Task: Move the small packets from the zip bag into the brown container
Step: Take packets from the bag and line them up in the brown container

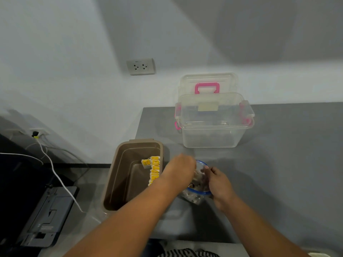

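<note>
A clear zip bag (194,195) with a blue rim stands open on the grey table, with small packets inside. My left hand (181,168) reaches into its mouth from the left, fingers hidden inside the bag. My right hand (218,181) grips the bag's right rim and holds it open. The brown container (118,175) sits to the left at the table's corner. A row of several yellow packets (155,169) leans against its right inner wall.
A clear plastic box (213,125) with pink latches and its lid propped behind stands at the back of the table (278,154). A white lid-like piece (174,217) lies under my left forearm. A printer (46,216) and cables sit on the floor at left.
</note>
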The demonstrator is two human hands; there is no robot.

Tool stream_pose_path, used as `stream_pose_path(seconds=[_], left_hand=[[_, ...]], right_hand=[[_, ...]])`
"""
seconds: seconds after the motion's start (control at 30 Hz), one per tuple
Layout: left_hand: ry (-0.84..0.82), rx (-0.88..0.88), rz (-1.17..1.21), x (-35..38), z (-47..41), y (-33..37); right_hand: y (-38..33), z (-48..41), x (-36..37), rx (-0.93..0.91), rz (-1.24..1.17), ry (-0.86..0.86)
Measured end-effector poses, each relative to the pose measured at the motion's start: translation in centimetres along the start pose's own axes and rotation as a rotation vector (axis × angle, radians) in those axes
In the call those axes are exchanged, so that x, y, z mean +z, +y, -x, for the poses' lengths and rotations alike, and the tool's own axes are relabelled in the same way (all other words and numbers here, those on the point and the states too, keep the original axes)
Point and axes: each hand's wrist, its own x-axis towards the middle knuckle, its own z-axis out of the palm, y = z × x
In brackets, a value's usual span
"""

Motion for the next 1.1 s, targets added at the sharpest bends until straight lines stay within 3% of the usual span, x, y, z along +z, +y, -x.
stream_pose_path(seconds=[0.2, 0.43, 0.7, 0.87, 1.1], left_hand=[[-0.088, 0.008, -0.243, 1.6, -0.6, 0.9], [-0.068, -0.108, -0.126, 2.4, -0.5, 1.3], [0.009, -0.084, -0.005, 2.6, -0.2, 0.5], [0.032, -0.155, 0.212, 2.9, 0.2, 0.4], [-0.008, -0.142, 0.217, 3.0, 0.8, 0.9]], right_hand=[[0.3, 0.1, -0.8, -0.009, 0.049, -0.008], [1.3, -0.1, -1.5, -0.065, 0.057, -0.054], [1.9, -0.1, -2.4, -0.016, 0.161, 0.026], [1.6, -0.6, -2.4, 0.070, -0.009, 0.040], [0.6, -0.2, -2.4, 0.129, -0.219, -0.025]])
